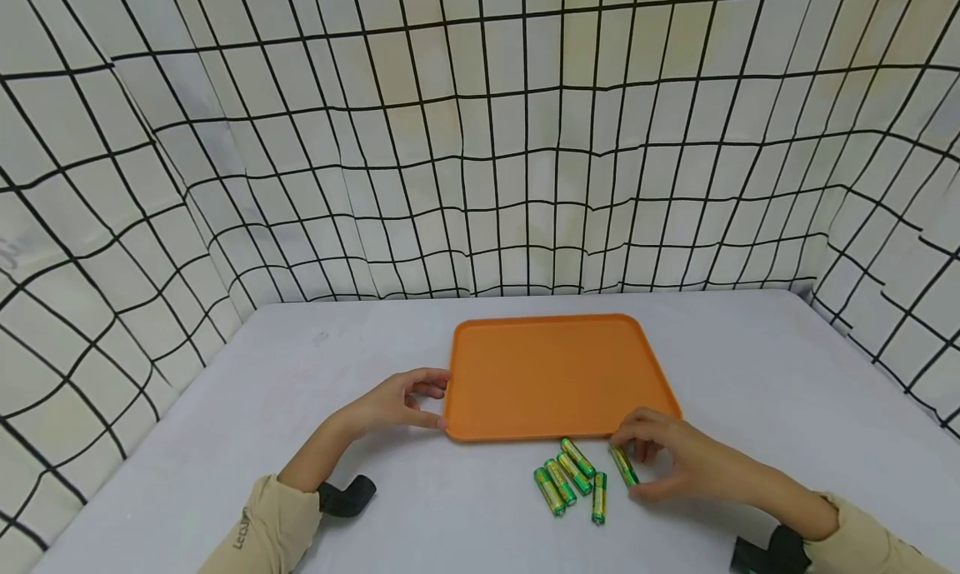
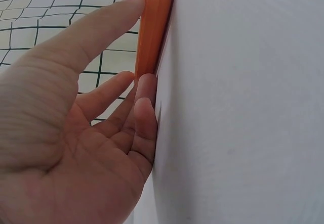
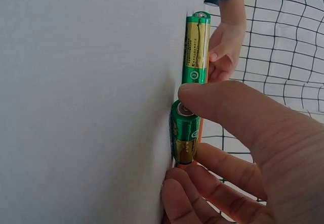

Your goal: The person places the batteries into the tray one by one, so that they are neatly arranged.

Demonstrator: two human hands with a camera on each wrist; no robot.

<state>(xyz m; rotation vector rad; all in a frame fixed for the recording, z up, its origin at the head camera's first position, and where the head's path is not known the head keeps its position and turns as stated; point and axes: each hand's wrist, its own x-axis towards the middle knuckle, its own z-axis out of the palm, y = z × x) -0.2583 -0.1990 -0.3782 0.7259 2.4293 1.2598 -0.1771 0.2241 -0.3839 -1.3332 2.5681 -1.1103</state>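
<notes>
An orange tray [image 1: 555,374] lies on the white table. My left hand [image 1: 405,401] is at its left side; in the left wrist view the thumb [image 2: 116,14] lies straight against the tray's edge [image 2: 154,27], with the other fingers loosely bent beside it. My right hand [image 1: 686,457] pinches a green and gold battery [image 1: 624,466] between thumb and fingertips, just in front of the tray's near right corner. In the right wrist view the thumb is on one end of that battery [image 3: 185,133], and the fingers are at the other end.
Several more green and gold batteries [image 1: 573,467] lie close together on the white table [image 1: 337,341], left of the right hand and in front of the tray. White walls with a black grid [image 1: 510,166] rise behind and on both sides of the table.
</notes>
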